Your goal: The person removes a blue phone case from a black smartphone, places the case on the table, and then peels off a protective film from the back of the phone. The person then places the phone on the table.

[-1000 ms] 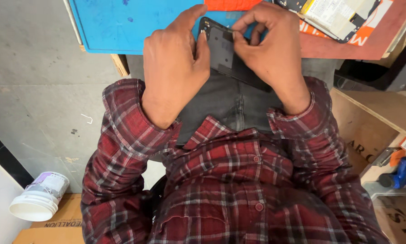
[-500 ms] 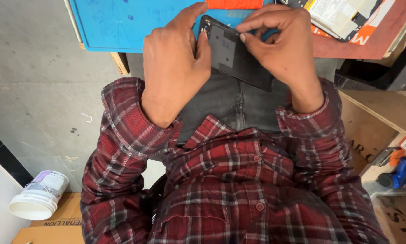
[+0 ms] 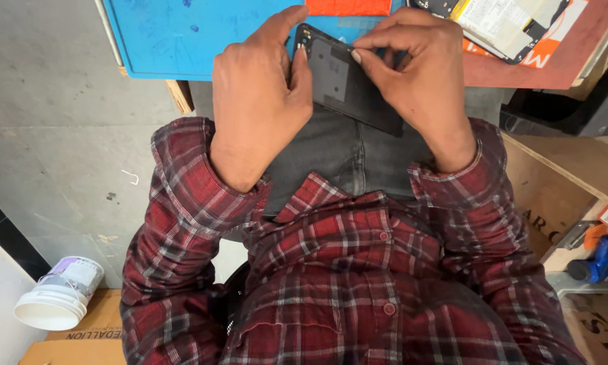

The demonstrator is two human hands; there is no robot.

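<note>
Right now the fingers [image 3: 368, 55] of the right hand [image 3: 419, 81] are pinched together at the upper edge of a black phone [image 3: 348, 84], seemingly picking at its back panel. The left hand [image 3: 256, 88] clamps the phone's left side, thumb on its back. It sits over the lap, at the blue mat's [image 3: 182, 34] edge on the tabletop [image 3: 520, 67]. Prying calls for a firm hold.

Open grey floor [image 3: 54, 122] lay from eight to ten o'clock of the hands, free for passing. At twelve, the blue mat [image 3: 182, 34] on the bench edge blocked forward travel. At one to two o'clock papers [image 3: 513, 27] crowded the red surface. A white tub [image 3: 57, 301] (tipped over, it seemed) sat at seven; a blue tool [image 3: 598, 260] at four.
</note>
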